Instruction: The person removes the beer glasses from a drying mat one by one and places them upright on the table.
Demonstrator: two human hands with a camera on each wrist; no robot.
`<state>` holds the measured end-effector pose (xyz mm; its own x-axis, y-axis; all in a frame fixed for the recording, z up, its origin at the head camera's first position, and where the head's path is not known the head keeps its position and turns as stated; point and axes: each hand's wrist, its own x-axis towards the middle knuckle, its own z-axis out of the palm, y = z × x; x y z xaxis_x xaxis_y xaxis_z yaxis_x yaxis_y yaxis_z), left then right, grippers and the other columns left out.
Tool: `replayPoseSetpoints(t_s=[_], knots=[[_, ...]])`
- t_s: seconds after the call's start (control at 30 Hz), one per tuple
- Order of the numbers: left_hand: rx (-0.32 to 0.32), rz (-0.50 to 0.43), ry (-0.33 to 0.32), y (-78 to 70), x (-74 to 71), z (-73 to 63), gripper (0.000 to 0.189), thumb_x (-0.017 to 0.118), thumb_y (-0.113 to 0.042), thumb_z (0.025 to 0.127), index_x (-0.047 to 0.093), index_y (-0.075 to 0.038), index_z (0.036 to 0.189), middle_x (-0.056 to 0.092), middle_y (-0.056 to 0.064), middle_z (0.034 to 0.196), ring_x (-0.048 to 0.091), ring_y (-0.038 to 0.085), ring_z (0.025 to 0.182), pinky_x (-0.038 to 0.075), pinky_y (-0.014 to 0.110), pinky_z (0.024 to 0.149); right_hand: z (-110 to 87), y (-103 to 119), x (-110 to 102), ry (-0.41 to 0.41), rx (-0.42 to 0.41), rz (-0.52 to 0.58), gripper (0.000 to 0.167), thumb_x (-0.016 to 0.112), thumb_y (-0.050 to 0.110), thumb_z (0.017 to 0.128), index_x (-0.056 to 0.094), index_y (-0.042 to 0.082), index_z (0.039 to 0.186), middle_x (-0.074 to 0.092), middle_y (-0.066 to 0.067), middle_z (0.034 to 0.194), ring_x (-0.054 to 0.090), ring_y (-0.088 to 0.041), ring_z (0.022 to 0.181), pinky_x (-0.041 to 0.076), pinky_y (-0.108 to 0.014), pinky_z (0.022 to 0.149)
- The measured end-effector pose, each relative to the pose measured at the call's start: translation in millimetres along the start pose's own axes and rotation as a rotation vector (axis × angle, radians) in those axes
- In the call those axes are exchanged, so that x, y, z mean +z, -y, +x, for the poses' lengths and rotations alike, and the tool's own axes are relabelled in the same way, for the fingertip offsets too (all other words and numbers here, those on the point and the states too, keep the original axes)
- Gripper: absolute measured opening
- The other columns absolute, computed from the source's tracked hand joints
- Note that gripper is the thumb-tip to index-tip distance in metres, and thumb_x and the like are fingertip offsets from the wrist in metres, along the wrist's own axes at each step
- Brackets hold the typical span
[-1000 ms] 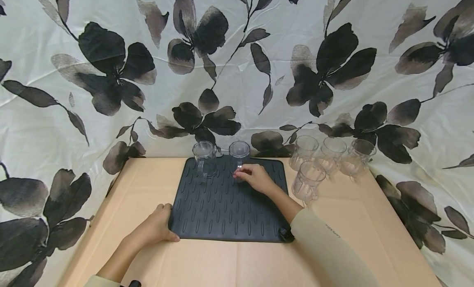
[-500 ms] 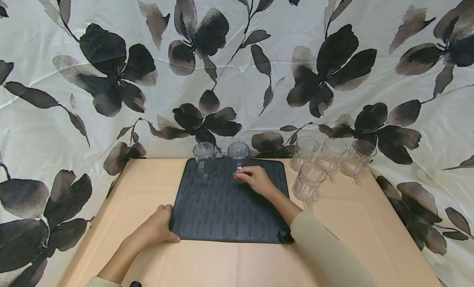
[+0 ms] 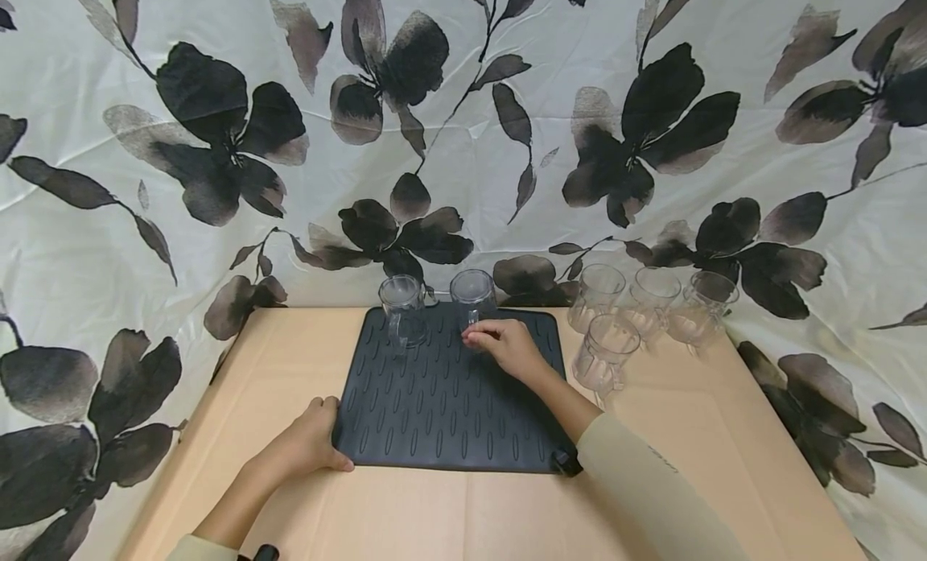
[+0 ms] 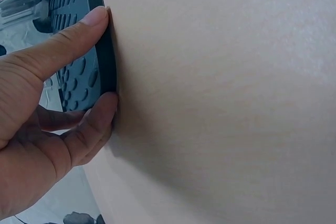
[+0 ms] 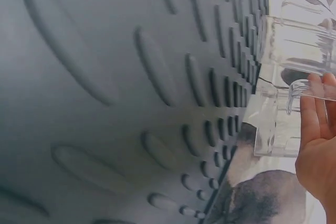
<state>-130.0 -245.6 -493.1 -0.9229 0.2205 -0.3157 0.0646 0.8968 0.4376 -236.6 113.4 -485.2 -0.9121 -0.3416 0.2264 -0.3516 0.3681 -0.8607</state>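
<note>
A clear glass mug point(image 3: 473, 291) stands at the back of the black ribbed mat point(image 3: 434, 400), its handle toward me. My right hand point(image 3: 503, 345) pinches that handle between thumb and fingers; the right wrist view shows the fingers behind the clear handle point(image 5: 299, 88). Left of it, a second clear mug point(image 3: 402, 311) stands on the mat, untouched. My left hand point(image 3: 311, 439) grips the mat's near left corner. In the left wrist view its thumb point(image 4: 79, 38) lies along the front edge and the other fingers point(image 4: 94, 127) bend against the side.
Several more clear mugs point(image 3: 607, 352) stand grouped on the light wooden table point(image 3: 463, 513), right of the mat. A floral cloth point(image 3: 507, 142) hangs behind and beside the table. A small black object point(image 3: 565, 462) shows by my right sleeve at the mat's near right corner.
The mug in my right hand has shifted slightly to the right on the mat, and the hand with it. My left hand stays at the mat's corner.
</note>
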Motion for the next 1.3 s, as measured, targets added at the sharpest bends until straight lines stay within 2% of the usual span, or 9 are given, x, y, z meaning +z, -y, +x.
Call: replayPoseSetpoints(t_s=[0.2,0.47,0.7,0.93,1.1,1.3], knots=[[0.004,0.001,-0.004,-1.5,-0.3,-1.5,0.122,0.102,-0.034,0.057,0.037,0.023,0.142,0.051,0.037,0.129,0.061,0.043,0.115,0.053,0.057,0.098,-3.3,14,-14,-0.026,-0.010,-0.008,0.019,0.069,0.022,0.099,0.080,0.011,0.109,0.080,-0.004,0.101,0.077,-0.017,0.097,0.062,-0.030,0.084],[-0.002,0.010,-0.006,-1.3,0.7,-2.6,0.121,0.102,-0.034,0.058,0.036,0.022,0.143,0.049,0.037,0.128,0.061,0.040,0.112,0.054,0.056,0.096,-9.5,37,-44,-0.032,-0.041,0.010,0.018,0.069,0.017,0.099,0.079,0.008,0.110,0.080,-0.008,0.105,0.077,-0.021,0.099,0.062,-0.030,0.086],[-0.016,0.001,-0.010,-0.6,3.5,-2.5,0.123,0.102,-0.034,0.059,0.034,0.022,0.146,0.046,0.038,0.131,0.061,0.039,0.111,0.055,0.056,0.095,-16.1,50,-69,-0.064,-0.090,-0.032,0.016,0.068,0.016,0.100,0.079,0.009,0.109,0.079,-0.006,0.104,0.077,-0.019,0.099,0.062,-0.029,0.087],[0.004,-0.029,-0.005,-2.1,1.3,-5.5,0.128,0.101,-0.039,0.061,0.029,0.022,0.148,0.038,0.046,0.140,0.054,0.055,0.125,0.051,0.061,0.100,-26.9,62,-93,-0.081,-0.090,-0.069,0.017,0.067,0.018,0.101,0.078,0.010,0.111,0.079,-0.006,0.105,0.076,-0.020,0.100,0.061,-0.029,0.089],[0.015,-0.023,-0.025,-5.5,-11.6,-8.7,0.124,0.098,-0.041,0.067,0.029,0.022,0.149,0.038,0.045,0.140,0.053,0.056,0.125,0.051,0.062,0.099,-36.0,70,-110,-0.094,-0.090,-0.101,0.019,0.066,0.020,0.102,0.078,0.010,0.112,0.079,-0.006,0.106,0.075,-0.018,0.101,0.059,-0.023,0.090],[0.065,0.002,-0.153,-12.7,-42.1,-7.6,0.112,0.095,-0.039,0.072,0.034,0.024,0.142,0.041,0.047,0.134,0.051,0.061,0.122,0.051,0.064,0.096,-46.7,81,-129,-0.132,-0.121,-0.140,0.017,0.067,0.015,0.101,0.078,0.007,0.111,0.079,-0.008,0.105,0.073,-0.005,0.098,0.056,-0.014,0.086]])
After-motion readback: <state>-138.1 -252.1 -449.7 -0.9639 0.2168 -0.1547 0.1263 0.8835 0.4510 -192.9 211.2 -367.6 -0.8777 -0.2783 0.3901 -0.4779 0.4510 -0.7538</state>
